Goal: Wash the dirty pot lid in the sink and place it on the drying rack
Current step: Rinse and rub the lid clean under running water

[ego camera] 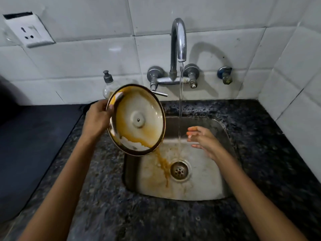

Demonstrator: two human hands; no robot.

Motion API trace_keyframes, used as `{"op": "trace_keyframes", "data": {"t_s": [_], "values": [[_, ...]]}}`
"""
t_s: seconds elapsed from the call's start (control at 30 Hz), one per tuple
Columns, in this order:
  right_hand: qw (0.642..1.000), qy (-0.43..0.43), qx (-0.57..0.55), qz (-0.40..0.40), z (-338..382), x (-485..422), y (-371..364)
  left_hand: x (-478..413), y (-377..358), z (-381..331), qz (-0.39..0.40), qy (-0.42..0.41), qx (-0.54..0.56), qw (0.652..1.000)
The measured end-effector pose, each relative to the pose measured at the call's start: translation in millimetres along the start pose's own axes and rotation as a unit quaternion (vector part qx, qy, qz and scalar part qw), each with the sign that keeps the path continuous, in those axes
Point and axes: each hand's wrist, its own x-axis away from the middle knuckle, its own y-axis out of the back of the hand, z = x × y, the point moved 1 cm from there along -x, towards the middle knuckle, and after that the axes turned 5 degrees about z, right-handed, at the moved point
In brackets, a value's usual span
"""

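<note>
While gripped at its left rim by left hand, pot lid held tilted over left edge of sink, underside toward camera, smeared yellow-brown w/ white residue at bottom. Dirty orange liquid running off lower rim into basin toward drain. Right hand empty, fingers spread wide, just beside thin water stream from tap. Soap bottle behind lid, by wall.

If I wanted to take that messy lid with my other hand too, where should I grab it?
Probably the bare right rim of the lid, coming from the right. It is tilted, its underside faces you, and the left hand already pinches the left rim. Orange residue drips off the bottom edge, so avoid that.
</note>
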Motion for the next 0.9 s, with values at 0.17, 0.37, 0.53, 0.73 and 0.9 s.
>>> {"op": "trace_keyframes", "data": {"t_s": [0.17, 0.37, 0.53, 0.73, 0.9], "values": [[0.975, 0.128, 0.155, -0.093, 11.8, 13.8, 5.7, 8.1, -49.6, 48.4, 0.001, 0.189, 0.296, 0.936], [0.879, 0.224, 0.420, -0.016, -4.1, 33.8, -30.4, 34.4, -138.8, 78.7, 0.044, 0.323, 0.397, 0.858], [0.774, 0.200, 0.589, 0.117, -30.0, -7.0, -60.9, 40.5, -170.2, 61.2, 0.091, 0.322, 0.444, 0.831], [0.725, 0.172, 0.666, -0.037, -35.4, -46.8, -10.6, 27.1, -164.6, 62.0, 0.097, 0.305, 0.392, 0.862], [0.763, 0.213, 0.606, 0.078, -37.7, -35.9, -60.8, 26.1, -176.8, 60.9, 0.102, 0.316, 0.416, 0.847]]}}
